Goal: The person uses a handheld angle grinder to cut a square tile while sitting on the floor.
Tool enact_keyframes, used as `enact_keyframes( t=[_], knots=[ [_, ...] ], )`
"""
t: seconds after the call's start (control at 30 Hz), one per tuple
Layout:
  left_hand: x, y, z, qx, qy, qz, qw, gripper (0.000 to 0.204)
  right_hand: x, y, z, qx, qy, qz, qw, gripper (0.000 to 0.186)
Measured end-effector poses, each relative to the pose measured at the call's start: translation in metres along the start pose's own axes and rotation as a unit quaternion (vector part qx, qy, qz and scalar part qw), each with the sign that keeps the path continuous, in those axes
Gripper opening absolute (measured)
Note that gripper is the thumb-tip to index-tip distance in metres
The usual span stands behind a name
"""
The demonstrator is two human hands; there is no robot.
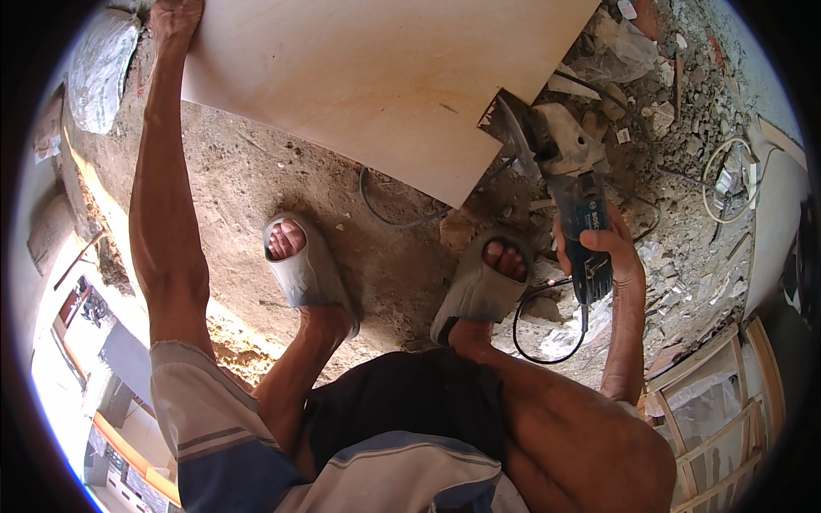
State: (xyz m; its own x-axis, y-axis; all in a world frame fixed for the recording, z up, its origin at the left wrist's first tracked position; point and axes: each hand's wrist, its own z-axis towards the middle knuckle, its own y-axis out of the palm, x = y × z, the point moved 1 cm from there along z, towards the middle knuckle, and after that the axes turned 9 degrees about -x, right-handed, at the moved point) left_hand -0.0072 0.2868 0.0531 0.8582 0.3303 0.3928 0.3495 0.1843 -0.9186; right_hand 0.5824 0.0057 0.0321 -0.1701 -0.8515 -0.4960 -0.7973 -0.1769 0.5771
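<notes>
A large beige tile [359, 77] spans the upper middle, with a small notch cut into its right edge near the lower corner. My left hand [177, 19], arm stretched far forward, grips the tile's left edge; its fingers are partly cut off by the top of the picture. In my right hand [614, 248] is an angle grinder [590, 214], the fingers wrapped round its dark blue body. The grinder's guard and disc end [520, 132] is at the notch; whether the disc touches the tile or turns, I cannot tell.
The grinder's black cord [518, 329] loops below its body. Broken rubble [684, 111] covers the ground on the right, with a coiled pale cable [727, 184]. My sandalled feet [312, 265] stand just below the tile. A white sack [103, 68] lies at far left, a wooden frame [718, 419] at lower right.
</notes>
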Motion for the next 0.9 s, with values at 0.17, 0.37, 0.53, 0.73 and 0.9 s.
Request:
enact_keyframes(
  t=[0.17,0.37,0.53,0.73,0.9],
  knots=[
    [0.01,-0.003,-0.007,-0.017,-0.013,-0.001,1.0,0.098,0.003,-0.003,-0.001,0.0,0.01,-0.017,1.0,0.074],
    [0.004,-0.001,-0.006,0.002,0.011,0.011,1.0,0.099,0.005,-0.003,0.0,0.003,0.005,-0.008,1.0,0.074],
    [0.004,-0.003,-0.003,-0.015,-0.009,0.018,1.0,0.099,0.004,-0.002,-0.001,0.034,0.007,-0.006,0.999,0.075],
    [0.008,-0.003,-0.01,-0.021,0.013,-0.01,1.0,0.099,0.004,0.001,-0.002,0.043,0.004,-0.008,0.999,0.077],
    [-0.002,-0.001,0.0,0.002,-0.003,0.021,1.0,0.099,0.003,0.004,0.001,0.043,-0.002,-0.003,0.999,0.079]
  ],
)
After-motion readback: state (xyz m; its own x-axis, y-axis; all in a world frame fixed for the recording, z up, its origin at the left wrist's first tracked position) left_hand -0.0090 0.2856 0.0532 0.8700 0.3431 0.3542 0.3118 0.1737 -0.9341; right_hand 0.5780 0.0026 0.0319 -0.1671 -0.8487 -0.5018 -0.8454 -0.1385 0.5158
